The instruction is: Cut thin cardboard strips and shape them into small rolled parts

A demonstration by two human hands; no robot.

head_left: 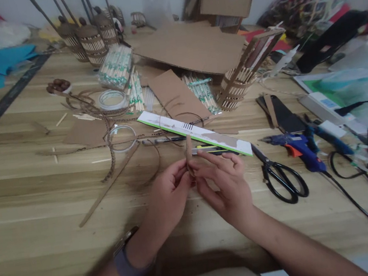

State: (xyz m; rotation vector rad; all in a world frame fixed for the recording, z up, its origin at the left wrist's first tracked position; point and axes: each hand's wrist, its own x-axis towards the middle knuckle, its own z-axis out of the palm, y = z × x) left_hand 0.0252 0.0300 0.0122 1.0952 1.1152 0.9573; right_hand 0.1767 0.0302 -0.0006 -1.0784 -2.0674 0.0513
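Near the middle of the table, my left hand [172, 188] pinches a narrow brown cardboard strip [189, 148] between thumb and fingers. The strip stands roughly upright, and its lower end looks curled, partly hidden by the fingers. From the other side my right hand [223, 183] grips the same strip with thumb and fingertips, its outer fingers stretched forward. Just beyond the fingers lie a white strip of board with a green edge [200, 131] and a yellow-and-black cutter [206, 149], partly covered. Black-handled scissors [282, 181] rest right of my right hand.
A blue glue gun [298, 146] with its cord lies at the right. Loose cardboard strips [108, 186] and tape rolls [112, 100] are at the left. Farther back stand stick-and-cardboard lanterns [91, 41], packed sticks [116, 65] and a large cardboard sheet [191, 47].
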